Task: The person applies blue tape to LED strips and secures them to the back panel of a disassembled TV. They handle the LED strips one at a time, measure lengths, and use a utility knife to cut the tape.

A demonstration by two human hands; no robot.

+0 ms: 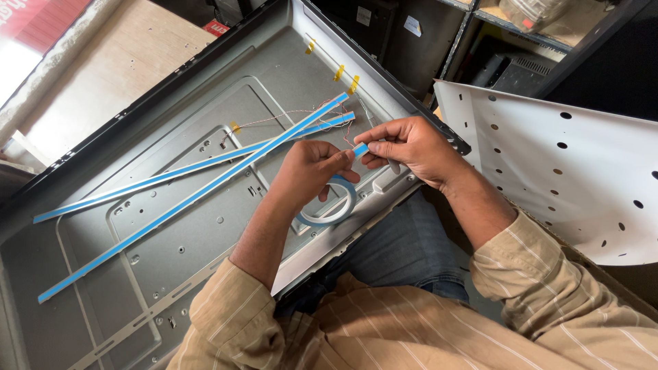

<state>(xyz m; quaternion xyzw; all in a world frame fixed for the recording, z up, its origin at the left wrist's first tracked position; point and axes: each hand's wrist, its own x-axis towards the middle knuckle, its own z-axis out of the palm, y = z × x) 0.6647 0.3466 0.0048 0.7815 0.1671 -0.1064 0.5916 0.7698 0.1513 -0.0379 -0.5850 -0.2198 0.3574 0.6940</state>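
Note:
My left hand (pixel 310 171) holds a roll of blue tape (pixel 340 210), which hangs from its fingers over the near edge of a large grey metal back panel (pixel 103 171). A short loose end of the tape (pixel 360 149) is pinched between the fingertips of both hands. My right hand (pixel 410 145) grips that end from the right. Two long thin strips covered in blue film (pixel 205 185) lie crossed on the panel, running from lower left to upper right. Thin red and white wires (pixel 288 116) lead to the strips' far ends.
A white perforated sheet (pixel 548 171) leans at the right. Yellow tape tabs (pixel 339 71) sit along the panel's far rim. Shelving with dark equipment (pixel 507 65) stands behind. A wooden board (pixel 103 68) lies at the upper left. The panel rests across my lap.

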